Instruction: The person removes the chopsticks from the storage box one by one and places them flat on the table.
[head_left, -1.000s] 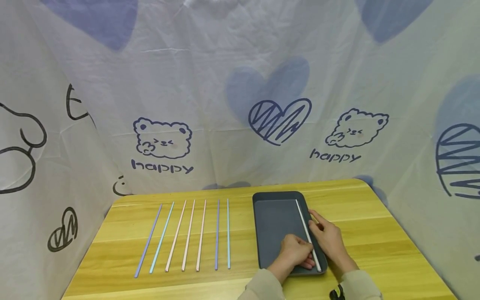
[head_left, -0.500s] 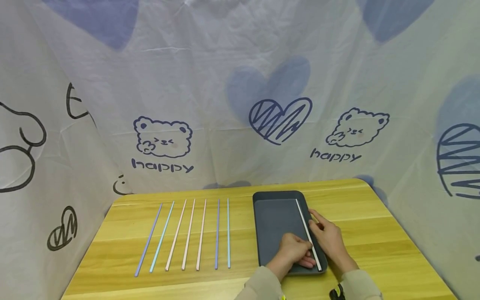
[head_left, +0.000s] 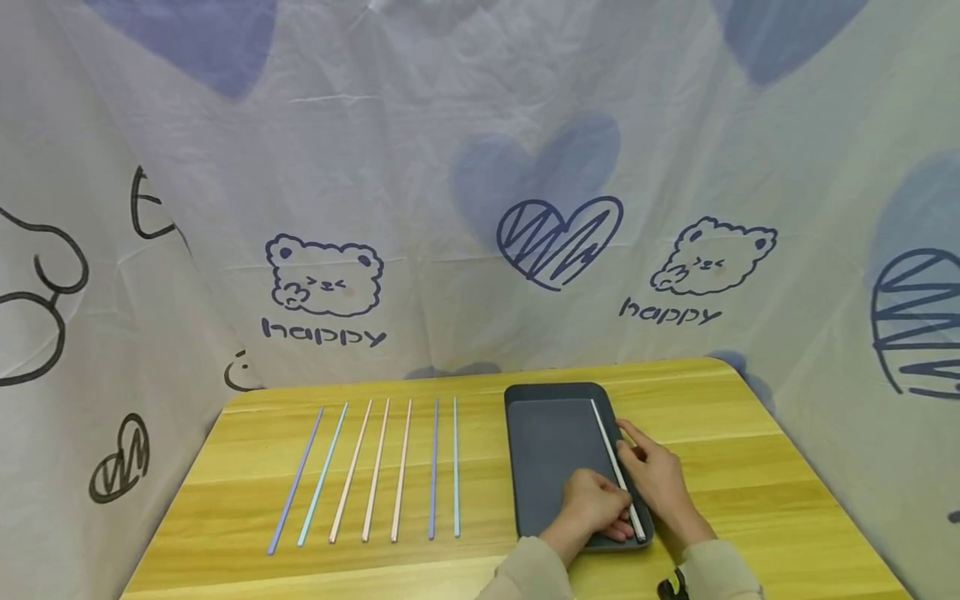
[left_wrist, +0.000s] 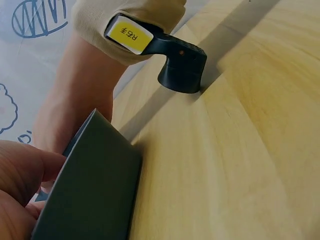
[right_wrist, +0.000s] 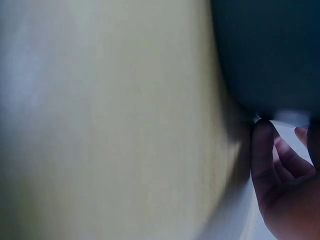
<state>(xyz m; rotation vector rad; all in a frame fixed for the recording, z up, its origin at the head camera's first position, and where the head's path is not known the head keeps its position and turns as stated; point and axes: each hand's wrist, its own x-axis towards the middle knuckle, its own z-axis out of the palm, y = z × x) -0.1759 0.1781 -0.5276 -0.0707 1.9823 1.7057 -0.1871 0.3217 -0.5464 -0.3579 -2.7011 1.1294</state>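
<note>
A white stick (head_left: 608,446), thin and straight, lies lengthwise along the right side of a dark grey tray (head_left: 555,442). My left hand (head_left: 588,504) reaches over the tray's near part, its thumb and forefinger pinching the stick toward its near end. My right hand (head_left: 660,475) rests against the outside of the tray's right wall, forefinger stretched forward and thumb at the rim. In the left wrist view the tray's wall (left_wrist: 95,180) rises beside my left fingers (left_wrist: 50,165). The tray's dark underside (right_wrist: 275,55) fills the upper right of the right wrist view.
Left of the tray, several thin sticks lie side by side on the wooden table (head_left: 247,483): a purple stick (head_left: 296,483) outermost, then light blue, pink, purple and a light blue stick (head_left: 456,467). A printed cloth (head_left: 435,208) hangs behind the table.
My left hand has shifted slightly to the right, and the white stick's near end sits a touch nearer the tray's right wall. My right hand stays in place.
</note>
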